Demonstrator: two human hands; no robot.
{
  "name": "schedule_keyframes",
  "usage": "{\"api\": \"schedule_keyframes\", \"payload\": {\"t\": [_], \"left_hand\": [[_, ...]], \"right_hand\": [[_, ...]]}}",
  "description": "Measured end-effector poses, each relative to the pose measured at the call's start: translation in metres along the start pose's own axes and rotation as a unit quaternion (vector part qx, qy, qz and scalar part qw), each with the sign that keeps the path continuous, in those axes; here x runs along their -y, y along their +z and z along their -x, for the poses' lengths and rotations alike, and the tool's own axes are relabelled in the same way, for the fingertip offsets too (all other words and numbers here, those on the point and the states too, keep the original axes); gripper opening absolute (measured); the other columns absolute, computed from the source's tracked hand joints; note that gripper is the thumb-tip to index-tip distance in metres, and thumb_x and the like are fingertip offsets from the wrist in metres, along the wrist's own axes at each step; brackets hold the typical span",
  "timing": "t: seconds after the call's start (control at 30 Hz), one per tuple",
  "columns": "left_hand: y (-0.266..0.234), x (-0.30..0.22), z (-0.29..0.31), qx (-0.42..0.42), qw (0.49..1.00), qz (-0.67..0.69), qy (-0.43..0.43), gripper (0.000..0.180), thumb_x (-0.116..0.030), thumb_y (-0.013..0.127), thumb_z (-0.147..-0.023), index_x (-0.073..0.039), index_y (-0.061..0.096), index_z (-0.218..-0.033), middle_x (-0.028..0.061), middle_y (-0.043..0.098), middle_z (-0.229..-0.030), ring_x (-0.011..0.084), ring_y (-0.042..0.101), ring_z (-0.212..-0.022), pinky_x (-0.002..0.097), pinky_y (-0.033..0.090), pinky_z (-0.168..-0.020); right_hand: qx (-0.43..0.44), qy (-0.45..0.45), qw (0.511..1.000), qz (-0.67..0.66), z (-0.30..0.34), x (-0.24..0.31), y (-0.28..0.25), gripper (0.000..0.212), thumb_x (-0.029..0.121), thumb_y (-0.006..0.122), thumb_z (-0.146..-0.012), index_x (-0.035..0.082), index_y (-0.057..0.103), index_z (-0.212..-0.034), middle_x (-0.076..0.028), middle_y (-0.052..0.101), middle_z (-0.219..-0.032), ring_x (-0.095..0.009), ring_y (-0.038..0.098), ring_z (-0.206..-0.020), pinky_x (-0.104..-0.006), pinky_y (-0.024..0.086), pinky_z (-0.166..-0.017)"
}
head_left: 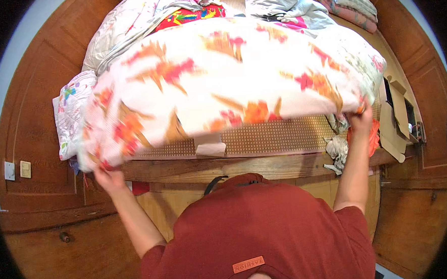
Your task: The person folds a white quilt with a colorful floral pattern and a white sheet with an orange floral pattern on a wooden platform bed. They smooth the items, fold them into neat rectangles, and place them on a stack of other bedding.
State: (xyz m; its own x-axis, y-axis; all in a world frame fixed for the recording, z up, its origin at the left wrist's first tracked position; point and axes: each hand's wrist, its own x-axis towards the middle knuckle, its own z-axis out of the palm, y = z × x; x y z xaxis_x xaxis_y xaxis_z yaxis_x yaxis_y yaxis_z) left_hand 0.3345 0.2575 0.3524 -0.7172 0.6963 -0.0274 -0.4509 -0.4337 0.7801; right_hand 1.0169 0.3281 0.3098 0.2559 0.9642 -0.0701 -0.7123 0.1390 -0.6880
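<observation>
A large white blanket (220,84) with orange and red flowers is stretched wide between my two hands. My left hand (110,176) is closed on its near left corner. On the other side, my right hand (360,119) grips the near right corner. Between them the near edge hangs in a shallow arch above the woven mat (279,136), and the print is slightly smeared by motion. The far part of the blanket lies over or in front of other bedding, which it partly hides.
Rumpled quilts (119,29) and grey-pink bedding (287,7) lie beyond. A folded patterned quilt (75,109) sits at left. At right are an open cardboard box (396,112), a crumpled pale cloth (337,151) and folded bedding (350,4). A wooden edge (265,166) runs along the front.
</observation>
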Motion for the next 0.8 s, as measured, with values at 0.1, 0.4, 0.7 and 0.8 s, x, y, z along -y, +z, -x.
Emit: {"api": "schedule_keyframes", "payload": {"t": [0.1, 0.4, 0.7, 0.8], "left_hand": [[-0.113, 0.058, -0.008, -0.028, 0.987, 0.061, -0.145, 0.043, -0.020, 0.045, -0.080, -0.005, 0.042, -0.120, 0.0103, 0.049, -0.117, 0.0250, 0.046, -0.108, 0.0427, 0.033, -0.095], [-0.179, 0.144, 0.031, -0.163, 0.922, -0.258, -0.238, 0.018, -0.018, 0.056, -0.075, -0.005, 0.054, -0.088, 0.0043, 0.057, -0.071, 0.0146, 0.057, -0.058, 0.0313, 0.050, -0.047], [-0.133, 0.145, 0.025, -0.118, 0.940, -0.192, -0.256, 0.013, -0.015, 0.054, -0.078, -0.007, 0.052, -0.088, 0.0034, 0.056, -0.070, 0.0140, 0.055, -0.057, 0.0292, 0.051, -0.049], [-0.109, 0.133, -0.045, -0.055, 0.975, -0.132, -0.167, 0.011, -0.018, 0.055, -0.081, -0.008, 0.052, -0.085, 0.0025, 0.056, -0.071, 0.0123, 0.056, -0.059, 0.0260, 0.050, -0.049]], "right_hand": [[-0.208, 0.008, 0.978, -0.013, 0.019, -0.060, -0.055, 0.040, 0.029, 0.041, -0.087, 0.000, 0.046, -0.115, -0.013, 0.053, -0.111, -0.027, 0.050, -0.103, -0.0417, 0.039, -0.091], [-0.483, 0.132, 0.856, 0.130, 0.084, -0.167, -0.219, 0.028, 0.025, 0.051, -0.083, 0.003, 0.051, -0.100, -0.012, 0.058, -0.087, -0.025, 0.059, -0.070, -0.0380, 0.050, -0.053], [-0.397, 0.073, 0.911, 0.088, 0.036, -0.170, -0.277, 0.019, 0.009, 0.048, -0.082, -0.003, 0.048, -0.097, -0.011, 0.054, -0.081, -0.022, 0.056, -0.064, -0.0324, 0.050, -0.052], [-0.268, 0.079, 0.956, 0.092, -0.079, -0.173, -0.077, 0.013, 0.011, 0.053, -0.081, 0.002, 0.052, -0.089, -0.009, 0.055, -0.076, -0.021, 0.056, -0.061, -0.0302, 0.048, -0.053]]}}
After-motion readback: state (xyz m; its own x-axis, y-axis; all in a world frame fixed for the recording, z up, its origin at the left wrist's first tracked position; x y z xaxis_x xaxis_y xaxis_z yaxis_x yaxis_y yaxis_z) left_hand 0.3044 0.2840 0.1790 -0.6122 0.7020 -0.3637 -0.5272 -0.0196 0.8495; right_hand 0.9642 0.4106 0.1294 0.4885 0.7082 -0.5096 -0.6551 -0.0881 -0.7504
